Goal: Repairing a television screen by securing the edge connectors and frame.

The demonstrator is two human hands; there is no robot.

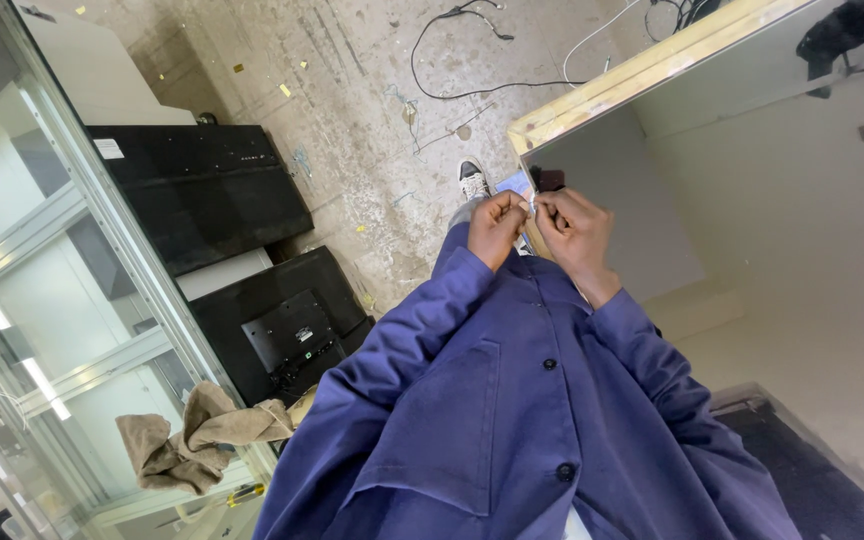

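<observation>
Head view: left hand (pixel 495 226) and right hand (pixel 574 228) are both pinching a small pale item (pixel 532 206), too small to identify, above the concrete floor (pixel 352 110) beside a white surface (pixel 802 200).

One head-worn view, steeply down the blue jacket (pixel 512 420) toward concrete floor (pixel 372 120), close to the body.

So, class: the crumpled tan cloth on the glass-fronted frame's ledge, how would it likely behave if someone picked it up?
The tan cloth is probably floppy: it lies bunched in soft folds and droops over the ledge. It looks light for its bulk. It is unlikely to roll or break, though a loose end may trail or snag.
</observation>
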